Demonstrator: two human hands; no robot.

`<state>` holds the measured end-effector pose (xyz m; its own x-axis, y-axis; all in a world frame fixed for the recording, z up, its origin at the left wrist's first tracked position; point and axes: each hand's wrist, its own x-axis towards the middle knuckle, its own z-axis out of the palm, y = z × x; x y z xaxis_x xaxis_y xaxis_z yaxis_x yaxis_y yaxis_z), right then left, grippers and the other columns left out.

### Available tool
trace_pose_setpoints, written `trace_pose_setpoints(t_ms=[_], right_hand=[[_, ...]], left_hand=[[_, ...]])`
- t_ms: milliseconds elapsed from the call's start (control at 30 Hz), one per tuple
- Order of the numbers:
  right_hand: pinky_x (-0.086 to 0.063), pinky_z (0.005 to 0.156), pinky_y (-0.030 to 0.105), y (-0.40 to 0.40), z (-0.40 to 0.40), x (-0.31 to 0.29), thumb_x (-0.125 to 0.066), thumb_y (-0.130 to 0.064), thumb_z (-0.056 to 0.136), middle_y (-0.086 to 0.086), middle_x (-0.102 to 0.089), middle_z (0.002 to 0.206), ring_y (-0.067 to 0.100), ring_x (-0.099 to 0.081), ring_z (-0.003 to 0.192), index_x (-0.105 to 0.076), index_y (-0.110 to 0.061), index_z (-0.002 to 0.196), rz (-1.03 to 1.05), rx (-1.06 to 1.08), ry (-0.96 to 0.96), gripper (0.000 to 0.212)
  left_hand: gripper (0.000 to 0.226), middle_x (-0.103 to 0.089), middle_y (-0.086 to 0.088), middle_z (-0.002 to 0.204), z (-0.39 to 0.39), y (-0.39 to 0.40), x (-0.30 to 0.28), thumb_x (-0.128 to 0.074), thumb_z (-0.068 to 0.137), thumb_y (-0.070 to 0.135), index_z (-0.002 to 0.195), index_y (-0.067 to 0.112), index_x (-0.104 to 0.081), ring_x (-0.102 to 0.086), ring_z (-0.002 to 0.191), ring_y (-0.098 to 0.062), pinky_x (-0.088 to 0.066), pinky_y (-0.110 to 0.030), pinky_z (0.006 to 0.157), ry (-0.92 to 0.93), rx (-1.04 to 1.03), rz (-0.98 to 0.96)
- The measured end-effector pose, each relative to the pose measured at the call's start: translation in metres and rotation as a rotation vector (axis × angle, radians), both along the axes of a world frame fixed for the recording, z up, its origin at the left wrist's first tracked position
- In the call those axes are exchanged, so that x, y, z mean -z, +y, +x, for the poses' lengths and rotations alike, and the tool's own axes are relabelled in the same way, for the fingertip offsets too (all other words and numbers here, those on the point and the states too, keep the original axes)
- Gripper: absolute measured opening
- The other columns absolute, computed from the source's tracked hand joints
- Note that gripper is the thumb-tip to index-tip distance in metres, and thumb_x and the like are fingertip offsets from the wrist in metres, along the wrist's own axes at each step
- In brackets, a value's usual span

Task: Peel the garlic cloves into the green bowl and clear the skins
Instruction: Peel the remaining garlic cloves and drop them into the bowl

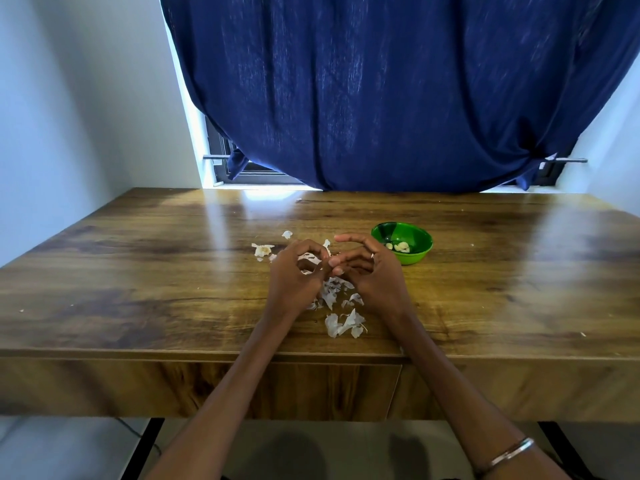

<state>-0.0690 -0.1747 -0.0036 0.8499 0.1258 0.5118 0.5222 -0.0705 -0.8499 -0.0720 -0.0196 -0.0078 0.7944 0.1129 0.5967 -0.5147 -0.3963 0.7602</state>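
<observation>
Bare forearms, a thin silver bangle point(504, 457) on the right wrist.

A wooden table point(138, 271) with a glossy, streaked brown top fills the middle of the frame. Behind it, a dark blue curtain point(398, 91) hangs across the upper centre, covering a window point(221, 157). A pale wall point(69, 98) fills the upper left.

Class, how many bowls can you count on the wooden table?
1: a green bowl sits on the table, beyond and right of the right hand.
</observation>
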Motion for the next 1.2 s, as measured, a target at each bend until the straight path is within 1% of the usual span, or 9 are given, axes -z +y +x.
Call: trace_pose_setpoints(t_ms=[133,267,367,500,633,767,933,1067,1200], right_hand=[[-0.058,0.081,0.021,0.000,0.001,0.001,-0.076,0.003,0.086,0.000,-0.078,0.093,0.010,-0.075,0.095,-0.062,-0.007,0.120,-0.010,0.026,-0.004,0.038],[-0.060,0.082,0.026,0.001,0.002,0.001,-0.077,0.002,0.086,0.002,-0.078,0.093,0.012,-0.075,0.094,-0.059,-0.009,0.119,-0.024,-0.006,0.037,0.039],[-0.060,0.083,0.028,0.000,0.003,0.000,-0.077,0.001,0.084,0.007,-0.078,0.091,0.016,-0.075,0.093,-0.058,-0.008,0.116,0.008,-0.044,0.081,0.038],[-0.059,0.085,0.031,-0.002,0.002,-0.001,-0.076,0.002,0.083,0.008,-0.077,0.088,0.021,-0.075,0.096,-0.057,-0.015,0.110,0.052,-0.142,0.183,0.038],[-0.057,0.094,0.042,-0.006,0.002,0.002,-0.071,0.005,0.084,0.002,-0.073,0.085,0.022,-0.070,0.101,-0.059,-0.016,0.114,0.146,-0.302,0.339,0.039],[-0.059,0.084,0.028,-0.008,0.001,0.002,-0.067,0.007,0.075,0.016,-0.064,0.098,0.015,-0.071,0.094,-0.055,-0.009,0.123,0.365,-0.491,0.555,0.052],[-0.057,0.093,0.031,-0.008,0.002,0.006,-0.059,0.019,0.078,0.018,-0.064,0.110,0.020,-0.066,0.104,-0.047,-0.008,0.137,0.367,-0.565,0.607,0.065],[-0.057,0.095,0.033,0.002,-0.006,0.011,-0.058,0.015,0.084,0.021,-0.061,0.121,0.028,-0.060,0.116,-0.040,-0.007,0.146,0.355,-0.610,0.568,0.068],[-0.055,0.087,0.031,0.007,-0.004,0.009,-0.056,0.013,0.094,0.027,-0.058,0.117,0.034,-0.057,0.114,-0.051,-0.008,0.134,0.370,-0.455,0.613,0.045]], left_hand=[[0.012,-0.069,-0.007,0.086,-0.006,-0.002,-0.005,-0.075,0.088,0.011,0.088,0.002,-0.068,-0.068,0.068,-0.022,-0.058,-0.045,0.055,0.061,0.156,-0.070],[0.013,-0.067,0.000,0.091,-0.006,-0.001,-0.007,-0.074,0.087,0.008,0.091,0.000,-0.064,-0.067,0.083,-0.007,-0.058,-0.031,0.063,0.081,0.198,-0.038],[0.012,-0.066,-0.006,0.102,-0.009,-0.001,-0.008,-0.071,0.090,0.008,0.091,0.006,-0.059,-0.072,0.088,-0.022,-0.057,-0.038,0.051,0.160,0.267,-0.067],[0.016,-0.060,-0.014,0.111,-0.012,0.000,-0.009,-0.061,0.094,-0.004,0.094,0.012,-0.059,-0.068,0.075,-0.021,-0.053,-0.029,0.045,0.187,0.289,-0.040],[0.031,-0.054,-0.012,0.108,-0.007,0.002,-0.004,-0.056,0.094,-0.010,0.098,0.021,-0.062,-0.061,0.089,-0.028,-0.059,-0.031,0.057,0.133,0.253,0.070],[0.033,-0.053,-0.012,0.102,-0.004,0.001,0.001,-0.056,0.089,-0.017,0.100,0.013,-0.063,-0.054,0.097,-0.020,-0.058,-0.033,0.077,0.057,0.282,0.151],[0.038,-0.053,-0.009,0.095,-0.003,-0.001,0.003,-0.054,0.085,-0.016,0.098,0.018,-0.063,-0.052,0.092,-0.018,-0.051,-0.029,0.073,-0.018,0.269,0.175],[0.024,-0.057,0.001,0.087,-0.002,-0.007,-0.003,-0.053,0.085,-0.013,0.090,0.010,-0.061,-0.055,0.082,-0.005,-0.044,-0.015,0.071,-0.074,0.235,0.131],[0.010,-0.059,-0.005,0.089,0.002,-0.010,0.002,-0.060,0.084,-0.004,0.090,0.003,-0.062,-0.051,0.078,-0.003,-0.039,-0.008,0.069,-0.104,0.037,0.181]])
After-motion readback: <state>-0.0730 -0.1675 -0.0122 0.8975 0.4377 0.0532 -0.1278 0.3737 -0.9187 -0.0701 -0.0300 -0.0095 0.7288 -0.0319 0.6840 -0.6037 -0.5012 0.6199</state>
